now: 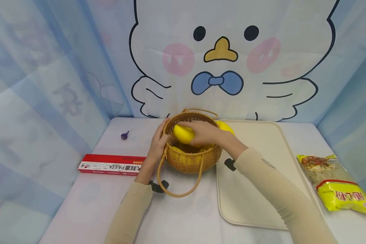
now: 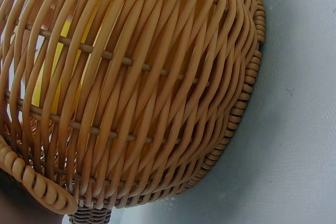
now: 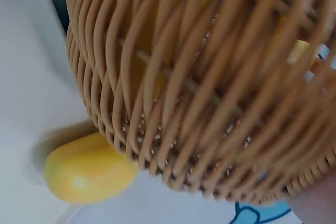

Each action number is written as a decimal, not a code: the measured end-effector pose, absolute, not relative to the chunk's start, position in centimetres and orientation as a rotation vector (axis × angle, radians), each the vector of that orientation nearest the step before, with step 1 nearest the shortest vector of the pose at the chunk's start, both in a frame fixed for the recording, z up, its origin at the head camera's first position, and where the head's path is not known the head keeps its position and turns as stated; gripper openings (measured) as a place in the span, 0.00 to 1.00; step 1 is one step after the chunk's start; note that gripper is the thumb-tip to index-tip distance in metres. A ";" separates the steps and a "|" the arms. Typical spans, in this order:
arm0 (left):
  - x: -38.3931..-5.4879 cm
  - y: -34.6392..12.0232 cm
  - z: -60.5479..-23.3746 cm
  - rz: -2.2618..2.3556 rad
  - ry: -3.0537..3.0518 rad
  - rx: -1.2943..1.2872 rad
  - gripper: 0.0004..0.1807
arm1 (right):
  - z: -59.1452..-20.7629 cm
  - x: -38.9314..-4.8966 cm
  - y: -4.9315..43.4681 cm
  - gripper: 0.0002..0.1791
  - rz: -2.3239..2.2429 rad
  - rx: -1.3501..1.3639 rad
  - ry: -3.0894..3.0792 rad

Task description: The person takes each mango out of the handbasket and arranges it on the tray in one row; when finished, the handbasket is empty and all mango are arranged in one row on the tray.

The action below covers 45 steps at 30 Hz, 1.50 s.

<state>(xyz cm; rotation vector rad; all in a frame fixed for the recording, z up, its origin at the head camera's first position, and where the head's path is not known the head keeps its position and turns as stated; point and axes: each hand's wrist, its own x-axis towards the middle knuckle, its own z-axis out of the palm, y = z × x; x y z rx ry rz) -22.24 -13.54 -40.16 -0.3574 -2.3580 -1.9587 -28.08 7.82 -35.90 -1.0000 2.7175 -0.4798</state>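
Note:
A round wicker basket (image 1: 187, 163) stands on the table, one handle folded down toward the front and the other at the back. My left hand (image 1: 156, 146) grips its left rim. Over the basket's opening, my right hand (image 1: 206, 133) holds a yellow mango (image 1: 183, 134), thumb and fingers round it. More yellow fruit lies inside, partly hidden by the rim and hand, and shows through the weave in the left wrist view. Another yellow mango (image 3: 90, 170) rests outside the basket, at its back right in the head view. Both wrist views are mostly filled by the basket's woven wall.
Right of the basket lies a large cream tray (image 1: 262, 189). A yellow food bag (image 1: 338, 184) is at the far right. On the left are a red and white pasta box (image 1: 109, 165) and a purple lollipop (image 1: 124, 135). A printed curtain (image 1: 216, 101) stands behind the table.

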 end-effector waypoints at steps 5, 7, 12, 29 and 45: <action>-22.3 -13.3 -40.1 -1.948 -2.366 -0.356 0.35 | -34.7 -27.7 9.2 0.44 -0.530 -0.993 2.749; -22.3 -13.3 -40.0 -1.943 -2.368 -0.351 0.35 | -34.3 -27.5 9.8 0.45 -0.581 -0.985 2.746; -22.1 -13.2 -39.9 -1.949 -2.361 -0.344 0.35 | -33.6 -27.4 11.0 0.47 -0.710 -0.961 2.744; -21.9 -13.2 -40.0 -1.961 -2.339 -0.349 0.35 | -30.6 -27.2 15.8 0.48 -0.887 -0.773 2.899; -22.0 -13.3 -40.0 -1.971 -2.335 -0.353 0.35 | -34.4 -28.8 21.5 0.47 -0.926 -0.476 2.944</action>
